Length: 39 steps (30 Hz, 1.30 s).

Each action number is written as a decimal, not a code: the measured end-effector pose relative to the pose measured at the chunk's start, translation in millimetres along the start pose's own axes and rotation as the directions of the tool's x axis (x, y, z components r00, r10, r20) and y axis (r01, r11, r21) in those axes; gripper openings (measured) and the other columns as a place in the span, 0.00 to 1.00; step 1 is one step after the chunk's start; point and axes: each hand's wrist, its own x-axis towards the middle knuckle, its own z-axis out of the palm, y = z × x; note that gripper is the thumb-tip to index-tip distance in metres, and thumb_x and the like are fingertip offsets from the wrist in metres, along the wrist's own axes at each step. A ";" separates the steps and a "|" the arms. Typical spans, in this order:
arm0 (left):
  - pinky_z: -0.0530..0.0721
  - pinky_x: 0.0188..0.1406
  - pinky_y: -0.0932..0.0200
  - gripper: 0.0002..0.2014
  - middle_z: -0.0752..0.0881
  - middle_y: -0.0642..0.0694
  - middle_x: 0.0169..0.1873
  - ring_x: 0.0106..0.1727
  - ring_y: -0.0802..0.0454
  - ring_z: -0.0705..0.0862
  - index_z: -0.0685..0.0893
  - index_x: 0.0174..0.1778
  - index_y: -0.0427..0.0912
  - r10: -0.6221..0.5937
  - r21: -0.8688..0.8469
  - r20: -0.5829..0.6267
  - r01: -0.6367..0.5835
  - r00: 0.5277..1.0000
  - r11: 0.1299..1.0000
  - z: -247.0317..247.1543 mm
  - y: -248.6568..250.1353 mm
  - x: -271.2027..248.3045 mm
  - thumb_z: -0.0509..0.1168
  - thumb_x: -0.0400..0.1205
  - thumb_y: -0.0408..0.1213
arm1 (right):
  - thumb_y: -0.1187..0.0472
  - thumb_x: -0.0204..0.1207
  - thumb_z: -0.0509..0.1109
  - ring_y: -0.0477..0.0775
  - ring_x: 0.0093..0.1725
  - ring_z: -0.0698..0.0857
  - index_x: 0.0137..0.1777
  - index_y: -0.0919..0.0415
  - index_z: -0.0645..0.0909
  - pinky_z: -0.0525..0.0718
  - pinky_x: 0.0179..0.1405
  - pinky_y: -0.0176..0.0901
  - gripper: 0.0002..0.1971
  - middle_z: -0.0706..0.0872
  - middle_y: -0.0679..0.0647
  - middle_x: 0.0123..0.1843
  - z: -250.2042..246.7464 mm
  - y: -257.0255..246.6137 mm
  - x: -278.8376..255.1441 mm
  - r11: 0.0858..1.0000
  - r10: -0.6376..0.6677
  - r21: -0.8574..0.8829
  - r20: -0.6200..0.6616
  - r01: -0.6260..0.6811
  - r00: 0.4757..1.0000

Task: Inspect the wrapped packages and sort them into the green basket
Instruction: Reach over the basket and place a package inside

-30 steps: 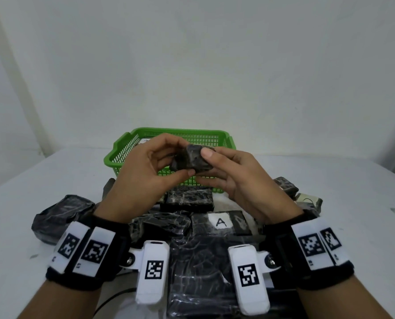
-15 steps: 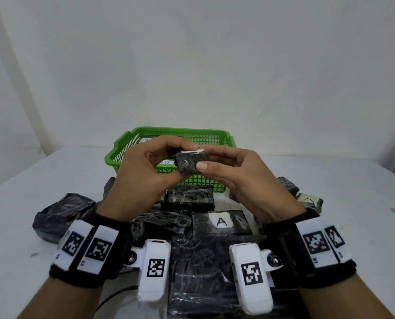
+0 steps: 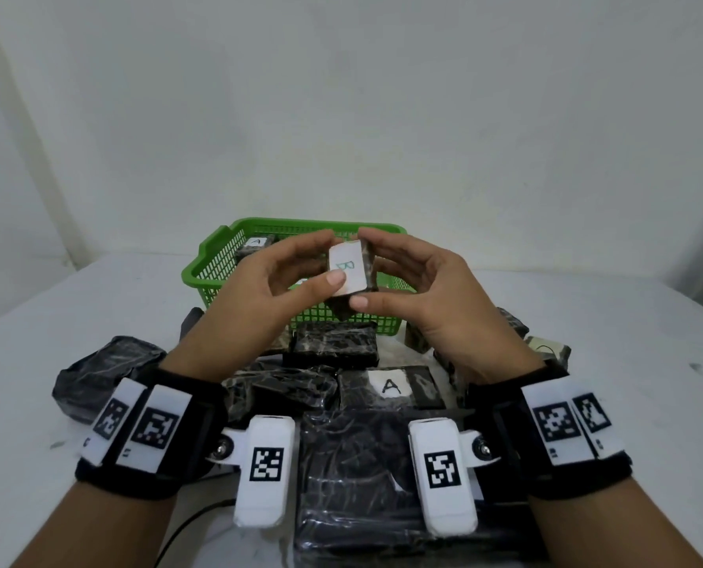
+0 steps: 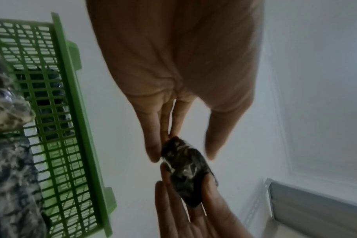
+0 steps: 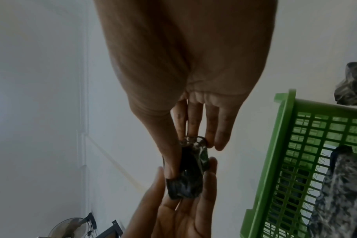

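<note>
Both hands hold one small black-wrapped package [image 3: 347, 272] up in front of the green basket [image 3: 214, 264]. Its white label, marked with a green "B", faces me. My left hand [image 3: 284, 289] pinches it with thumb on the label's lower edge and fingers behind. My right hand [image 3: 415, 280] pinches its right side between thumb and fingers. The wrist views show the same dark package [image 4: 186, 170] [image 5: 190, 170] between the fingertips of both hands. Inside the basket lies a wrapped package [image 3: 255, 244] labelled "A".
Several black-wrapped packages lie on the white table below my hands: one labelled "A" [image 3: 390, 387], a block [image 3: 333, 344] against the basket's front, a large one [image 3: 353, 477] nearest me, a lump [image 3: 99, 375] at left, small ones [image 3: 546, 348] at right.
The hands have turned the small package over and raised it slightly, so its white "B" label now faces me; a second ago only the dark wrapping showed.
</note>
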 end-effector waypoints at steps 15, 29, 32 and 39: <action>0.89 0.62 0.54 0.30 0.93 0.44 0.60 0.61 0.47 0.92 0.85 0.69 0.40 0.119 -0.028 -0.042 -0.120 0.992 0.992 -2.0 -3.1 1.8 0.80 0.68 0.28 | 0.65 0.74 0.82 0.55 0.55 0.96 0.61 0.60 0.88 0.94 0.58 0.55 0.16 0.95 0.53 0.58 5.9 -0.8 -2.7 0.996 0.060 0.067 -0.032 -0.058 0.998; 0.89 0.64 0.46 0.21 0.93 0.49 0.53 0.59 0.49 0.92 0.91 0.58 0.44 0.236 0.205 -0.038 -0.224 0.971 0.953 3.3 -8.1 1.4 0.82 0.71 0.23 | 0.56 0.68 0.81 0.59 0.61 0.94 0.67 0.69 0.85 0.89 0.67 0.60 0.28 0.94 0.62 0.59 12.6 -0.6 0.2 0.964 0.169 0.206 0.007 -0.167 0.986; 0.89 0.64 0.50 0.21 0.94 0.50 0.54 0.59 0.52 0.93 0.91 0.57 0.43 0.234 0.192 -0.069 -0.218 0.970 0.957 0.6 -6.4 1.6 0.82 0.70 0.23 | 0.59 0.65 0.80 0.56 0.60 0.94 0.68 0.71 0.84 0.90 0.66 0.54 0.30 0.95 0.60 0.58 11.4 -1.3 0.4 0.940 0.193 0.280 0.042 -0.197 0.980; 0.89 0.63 0.55 0.23 0.93 0.53 0.52 0.59 0.51 0.92 0.90 0.57 0.48 0.281 0.255 -0.038 -0.262 0.959 0.931 2.4 -6.5 1.2 0.82 0.70 0.23 | 0.59 0.64 0.85 0.59 0.63 0.93 0.68 0.67 0.84 0.88 0.71 0.58 0.32 0.94 0.62 0.60 11.9 -0.5 1.3 0.952 0.215 0.225 0.002 -0.210 0.977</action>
